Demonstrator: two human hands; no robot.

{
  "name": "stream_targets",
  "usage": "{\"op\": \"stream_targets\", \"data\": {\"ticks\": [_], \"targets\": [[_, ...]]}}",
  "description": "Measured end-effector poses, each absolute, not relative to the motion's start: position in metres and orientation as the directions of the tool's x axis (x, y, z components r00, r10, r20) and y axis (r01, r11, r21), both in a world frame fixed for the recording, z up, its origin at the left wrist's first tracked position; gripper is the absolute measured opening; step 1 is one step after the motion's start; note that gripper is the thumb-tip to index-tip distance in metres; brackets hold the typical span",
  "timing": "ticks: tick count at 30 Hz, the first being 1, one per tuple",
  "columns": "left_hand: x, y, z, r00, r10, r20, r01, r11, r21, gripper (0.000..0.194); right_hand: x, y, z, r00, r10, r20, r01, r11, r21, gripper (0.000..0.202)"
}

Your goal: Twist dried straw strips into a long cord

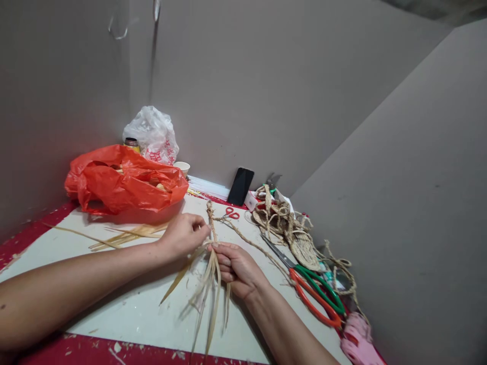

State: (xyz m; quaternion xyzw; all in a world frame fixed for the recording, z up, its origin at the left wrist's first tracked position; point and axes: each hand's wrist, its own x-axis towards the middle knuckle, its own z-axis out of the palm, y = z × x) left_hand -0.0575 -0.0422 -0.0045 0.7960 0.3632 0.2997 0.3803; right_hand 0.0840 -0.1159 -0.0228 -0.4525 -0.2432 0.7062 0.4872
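Note:
Dried straw strips (208, 304) hang loose toward me from the lower end of a twisted straw cord (211, 215). My right hand (236, 268) is closed, its thumb and fingers pinching the strips where they meet the cord. Just left of the cord, my left hand (186, 233) has its fingers curled together; what lies between them is too small to make out. A thin side cord (247, 238) runs off to the right across the white board (133, 304). Behind the hands lie small red-handled scissors (231, 213).
At the left are a red plastic bag (125, 177) and loose straw strips (129, 235). Large scissors (312, 289) with green and orange handles lie at the right, beside woven straw pieces (300, 243). A phone (241, 186) leans on the back wall near a white cup (182, 167).

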Motion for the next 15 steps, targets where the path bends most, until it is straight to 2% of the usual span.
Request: {"op": "stream_targets", "data": {"ticks": [2,3,7,10,15], "targets": [[-0.057,-0.037,-0.008,0.518,0.812,0.267,0.303,-0.467,0.831,0.023,0.087,-0.115,-0.021,-0.164,0.900,-0.404,-0.463,-0.432,-0.774,0.022],[-0.057,-0.036,-0.011,0.544,0.801,0.251,0.282,-0.456,0.844,0.022,0.088,-0.114,-0.021,-0.180,0.896,-0.405,-0.458,-0.441,-0.772,0.022],[-0.052,-0.043,-0.021,0.689,0.725,0.025,0.256,-0.275,0.927,0.018,0.091,-0.112,-0.021,-0.245,0.886,-0.395,-0.414,-0.464,-0.783,0.022],[-0.050,-0.047,-0.023,0.740,0.660,-0.131,0.279,-0.123,0.952,0.025,0.094,-0.111,-0.021,-0.297,0.874,-0.385,-0.358,-0.476,-0.804,0.022],[-0.051,-0.043,-0.019,0.754,0.645,-0.126,0.312,-0.182,0.933,0.030,0.102,-0.111,-0.018,-0.305,0.854,-0.422,-0.297,-0.506,-0.810,0.023]]}}
